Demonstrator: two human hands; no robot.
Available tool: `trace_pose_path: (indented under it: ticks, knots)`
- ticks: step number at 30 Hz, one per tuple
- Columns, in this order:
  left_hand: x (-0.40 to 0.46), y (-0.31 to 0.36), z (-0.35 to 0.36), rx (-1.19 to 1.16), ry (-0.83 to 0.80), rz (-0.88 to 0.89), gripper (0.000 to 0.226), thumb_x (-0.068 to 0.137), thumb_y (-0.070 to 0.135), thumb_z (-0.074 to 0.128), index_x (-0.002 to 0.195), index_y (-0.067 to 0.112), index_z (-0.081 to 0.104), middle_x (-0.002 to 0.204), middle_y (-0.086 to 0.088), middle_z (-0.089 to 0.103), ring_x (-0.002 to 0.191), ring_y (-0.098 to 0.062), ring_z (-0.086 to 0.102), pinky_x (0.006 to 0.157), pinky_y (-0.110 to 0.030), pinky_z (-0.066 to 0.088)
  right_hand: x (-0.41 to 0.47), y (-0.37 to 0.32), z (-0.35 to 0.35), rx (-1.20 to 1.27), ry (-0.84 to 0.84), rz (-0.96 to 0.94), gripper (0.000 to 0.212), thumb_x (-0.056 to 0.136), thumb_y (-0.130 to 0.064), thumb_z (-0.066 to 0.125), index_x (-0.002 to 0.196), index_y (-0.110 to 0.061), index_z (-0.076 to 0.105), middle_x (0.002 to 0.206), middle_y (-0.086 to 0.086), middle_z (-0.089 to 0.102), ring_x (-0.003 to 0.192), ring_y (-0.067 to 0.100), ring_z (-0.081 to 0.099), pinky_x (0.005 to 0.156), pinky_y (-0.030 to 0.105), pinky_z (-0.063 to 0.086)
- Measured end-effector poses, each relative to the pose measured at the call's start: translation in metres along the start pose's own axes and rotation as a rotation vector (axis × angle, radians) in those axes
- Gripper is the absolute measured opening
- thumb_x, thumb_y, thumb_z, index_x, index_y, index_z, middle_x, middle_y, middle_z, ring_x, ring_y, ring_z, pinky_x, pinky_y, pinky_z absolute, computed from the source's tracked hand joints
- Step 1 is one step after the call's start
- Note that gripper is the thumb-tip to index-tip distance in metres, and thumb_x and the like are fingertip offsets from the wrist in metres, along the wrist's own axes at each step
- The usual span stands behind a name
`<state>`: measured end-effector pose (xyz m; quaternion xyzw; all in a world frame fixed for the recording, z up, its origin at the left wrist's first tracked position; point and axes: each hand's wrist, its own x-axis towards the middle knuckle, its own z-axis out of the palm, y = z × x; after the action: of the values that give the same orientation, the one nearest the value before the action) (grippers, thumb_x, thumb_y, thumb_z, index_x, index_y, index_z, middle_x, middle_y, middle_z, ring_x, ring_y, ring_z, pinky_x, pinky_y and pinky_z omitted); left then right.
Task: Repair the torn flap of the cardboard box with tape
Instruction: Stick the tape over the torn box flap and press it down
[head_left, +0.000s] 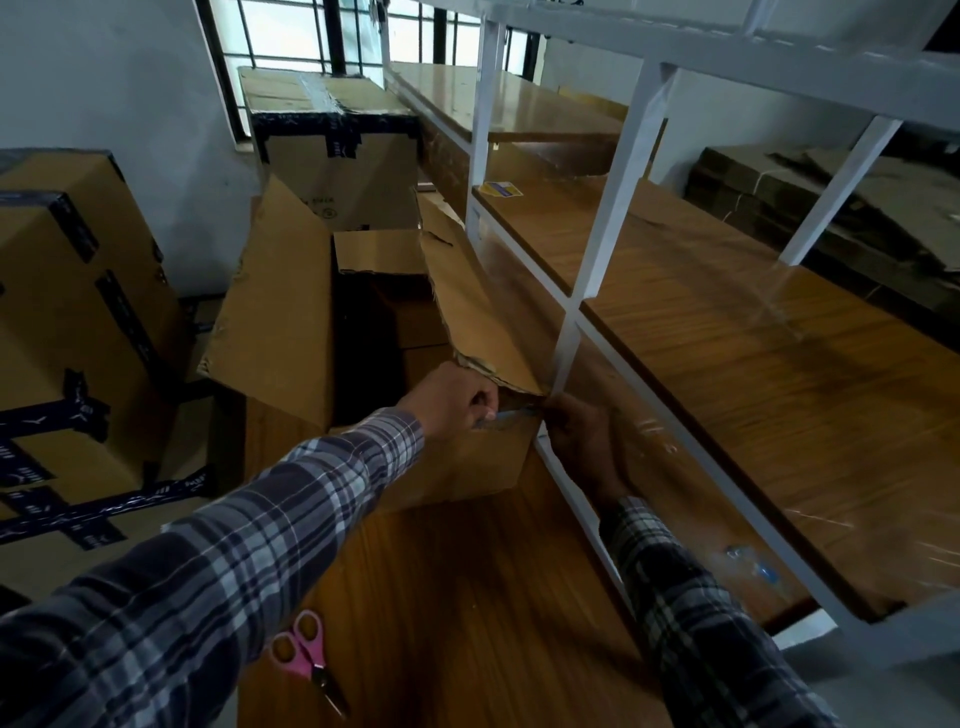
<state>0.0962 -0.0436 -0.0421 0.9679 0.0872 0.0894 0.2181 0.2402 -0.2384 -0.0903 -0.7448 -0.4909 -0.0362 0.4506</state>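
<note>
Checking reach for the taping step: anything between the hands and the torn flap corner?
Nothing visible. The left hand and right hand are both at the box corner under the torn flap, stretching a tape strip between them. The scissors lie well clear on the table.

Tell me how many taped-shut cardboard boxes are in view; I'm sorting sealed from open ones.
2: one sealed box at far left, one sealed box by the window. More may be hidden behind them.

Near edge: pink-handled scissors (306, 656) laid on wooden table (467, 597)
Left: sealed brown cartons (67, 332) stacked
Right: white metal shelving (613, 208) stood
</note>
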Motion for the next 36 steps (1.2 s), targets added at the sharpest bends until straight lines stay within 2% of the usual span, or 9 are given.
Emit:
trace_pose_path:
  ticks: [5,8,11,14,23,27,29,31,36]
  knots:
    - [0.002,0.0,0.001,0.011,-0.004,-0.009,0.01,0.098,0.023,0.071,0.09,0.028,0.075,0.085,0.009,0.073,0.081,-0.007,0.068,0.083,-0.039,0.061,-0.005,-0.013,-0.001,0.795,-0.006,0.813,0.02,0.106,-0.018,0.062,0.123,-0.01,0.067,0.126,0.014,0.071,0.109,0.019,0.071,0.08,0.026,0.059]
    - [0.002,0.0,0.001,0.018,0.0,-0.003,0.009,0.098,0.023,0.071,0.09,0.027,0.075,0.086,0.008,0.073,0.082,-0.007,0.068,0.083,-0.039,0.061,0.0,-0.02,0.0,0.925,0.01,0.928,0.035,0.098,-0.041,0.073,0.114,-0.011,0.075,0.106,0.009,0.08,0.095,0.018,0.076,0.08,0.032,0.06]
    - [0.002,0.0,0.001,0.019,-0.001,-0.001,0.011,0.098,0.023,0.071,0.089,0.028,0.075,0.082,0.009,0.073,0.078,-0.007,0.068,0.081,-0.04,0.061,0.007,-0.024,0.005,0.995,0.04,1.054,0.022,0.102,-0.027,0.07,0.11,-0.007,0.074,0.094,0.007,0.08,0.084,0.016,0.075,0.07,0.027,0.061]
    - [0.003,0.002,0.0,0.023,-0.012,-0.015,0.011,0.097,0.021,0.07,0.09,0.027,0.075,0.082,0.01,0.073,0.078,-0.005,0.067,0.081,-0.037,0.06,0.01,-0.017,0.01,1.015,0.066,1.112,0.021,0.105,-0.011,0.062,0.121,-0.001,0.07,0.107,0.015,0.08,0.086,0.018,0.075,0.072,0.027,0.062]
    - [0.003,0.005,-0.001,0.015,-0.02,-0.013,0.012,0.1,0.023,0.068,0.089,0.025,0.073,0.081,0.008,0.071,0.076,-0.006,0.065,0.077,-0.031,0.058,0.002,-0.014,0.012,0.869,0.126,1.007,0.041,0.103,-0.007,0.062,0.141,-0.016,0.052,0.133,0.011,0.063,0.112,0.024,0.069,0.075,0.03,0.06]
    - [0.004,0.009,0.0,0.026,-0.016,-0.007,0.016,0.1,0.017,0.065,0.086,0.021,0.071,0.078,0.01,0.067,0.073,-0.004,0.062,0.072,-0.025,0.051,-0.013,-0.025,0.014,0.561,0.074,0.755,0.035,0.105,-0.002,0.056,0.136,-0.016,0.047,0.118,0.0,0.06,0.101,0.014,0.064,0.072,0.028,0.056]
    - [0.004,0.01,0.001,0.034,-0.009,-0.017,0.02,0.099,0.016,0.064,0.081,0.024,0.068,0.074,0.014,0.062,0.07,-0.003,0.059,0.069,-0.026,0.046,-0.02,-0.022,0.022,0.336,0.114,0.583,0.03,0.103,0.004,0.055,0.124,-0.017,0.052,0.114,-0.001,0.06,0.101,0.005,0.061,0.082,0.031,0.059]
    - [0.004,0.009,0.003,0.036,-0.014,-0.036,0.022,0.099,0.017,0.061,0.079,0.026,0.064,0.074,0.013,0.062,0.071,-0.004,0.059,0.07,-0.03,0.049,-0.025,-0.023,0.028,0.117,0.123,0.403,0.028,0.104,0.005,0.052,0.11,-0.022,0.057,0.106,-0.006,0.06,0.093,-0.003,0.059,0.082,0.02,0.056]
    - [-0.001,0.013,0.009,0.087,0.008,-0.044,0.013,0.099,0.024,0.059,0.087,0.022,0.065,0.08,0.004,0.066,0.075,-0.015,0.062,0.072,-0.044,0.058,-0.028,-0.023,0.028,-0.125,0.126,0.14,0.025,0.113,-0.028,0.042,0.121,-0.027,0.065,0.116,-0.005,0.067,0.099,0.01,0.067,0.077,0.028,0.056]
